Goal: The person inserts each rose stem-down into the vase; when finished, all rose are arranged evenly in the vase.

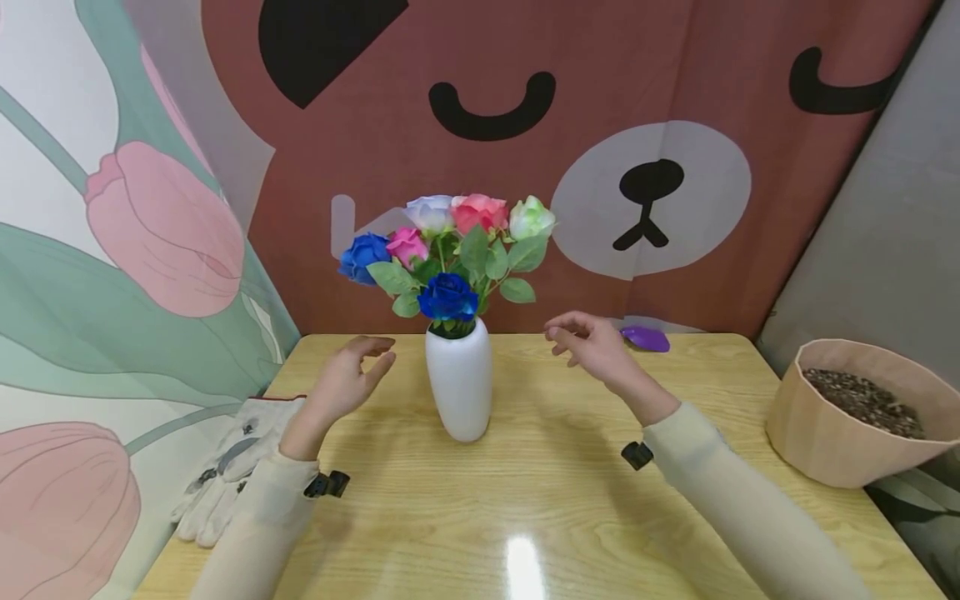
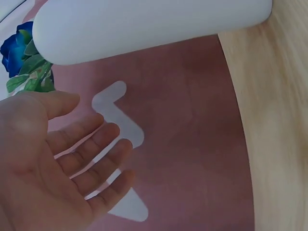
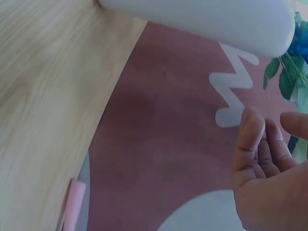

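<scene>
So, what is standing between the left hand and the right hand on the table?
In the head view, a white vase of roses stands between the left hand and the right hand. Neither hand touches it.

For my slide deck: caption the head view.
Both hands, left and right, hover open beside a white vase of roses.

A brown cloth backdrop (image 1: 570, 125) printed with a cartoon bear face fills the upper frame. At left hangs a tulip-patterned cloth (image 1: 112, 250), at right a grey panel (image 1: 892, 225). The pale wooden table (image 1: 555, 500) across the lower frame shows a light glare.
</scene>
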Demonstrator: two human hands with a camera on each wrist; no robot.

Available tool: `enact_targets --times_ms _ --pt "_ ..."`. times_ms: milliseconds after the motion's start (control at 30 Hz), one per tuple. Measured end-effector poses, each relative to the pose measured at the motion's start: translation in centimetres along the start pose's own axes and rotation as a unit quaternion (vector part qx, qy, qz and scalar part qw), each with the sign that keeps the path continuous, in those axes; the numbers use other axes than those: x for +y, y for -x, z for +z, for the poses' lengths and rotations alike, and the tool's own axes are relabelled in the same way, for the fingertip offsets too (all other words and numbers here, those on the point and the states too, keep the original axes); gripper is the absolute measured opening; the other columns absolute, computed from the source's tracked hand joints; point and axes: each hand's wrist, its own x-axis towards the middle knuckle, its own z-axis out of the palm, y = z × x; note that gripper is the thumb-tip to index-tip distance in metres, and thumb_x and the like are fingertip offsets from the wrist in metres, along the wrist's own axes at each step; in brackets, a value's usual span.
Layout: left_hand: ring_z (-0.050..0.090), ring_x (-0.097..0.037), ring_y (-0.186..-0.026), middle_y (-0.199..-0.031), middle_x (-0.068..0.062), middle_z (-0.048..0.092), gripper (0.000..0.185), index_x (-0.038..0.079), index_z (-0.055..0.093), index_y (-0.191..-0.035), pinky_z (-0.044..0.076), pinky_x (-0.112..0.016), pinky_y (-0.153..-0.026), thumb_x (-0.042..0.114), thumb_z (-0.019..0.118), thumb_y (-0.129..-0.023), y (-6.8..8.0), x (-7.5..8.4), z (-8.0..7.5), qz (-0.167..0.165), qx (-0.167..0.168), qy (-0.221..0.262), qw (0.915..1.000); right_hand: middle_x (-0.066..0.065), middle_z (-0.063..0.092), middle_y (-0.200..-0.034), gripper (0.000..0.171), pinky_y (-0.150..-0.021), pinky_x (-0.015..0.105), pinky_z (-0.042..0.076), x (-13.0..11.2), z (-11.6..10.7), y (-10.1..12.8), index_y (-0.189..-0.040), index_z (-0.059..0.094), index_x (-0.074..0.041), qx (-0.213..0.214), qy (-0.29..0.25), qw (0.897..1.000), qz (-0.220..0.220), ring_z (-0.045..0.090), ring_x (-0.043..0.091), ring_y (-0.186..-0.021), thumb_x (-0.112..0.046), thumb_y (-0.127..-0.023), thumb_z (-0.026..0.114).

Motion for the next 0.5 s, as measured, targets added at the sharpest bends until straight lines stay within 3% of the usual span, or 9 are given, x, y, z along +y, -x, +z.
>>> enact_targets --times_ms 233,500 --pt "0.063 -0.038 -0.116 -0.128 -0.019 0.065 0.042 0.005 0.063 -0.132 0.05 -0.057 -0.097 0.034 0.055 -0.103 0.6 0.0 -1.1 -0.009 0.008 -0.061 0.9981 0.011 0.071 -0.11 0.031 -0.073 0.035 0.058 0.2 -2.1 1.2 -0.12 0.067 -0.013 0.014 0.046 0.999 -0.011 0.069 0.023 -0.096 -0.035 -0.1 0.06" --pt "0.056 -0.041 -0.127 -0.139 -0.02 0.059 0.049 0.006 0.059 -0.137 0.046 -0.059 -0.103 0.042 0.051 -0.104 1.5 0.4 -2.3 -0.022 -0.007 -0.101 0.9947 0.011 0.069 -0.118 0.032 -0.074 0.033 0.056 0.4 -4.3 2.6 -0.124 0.065 -0.017 0.025 0.122 0.992 -0.021 0.066 0.022 -0.097 -0.038 -0.102 0.056"
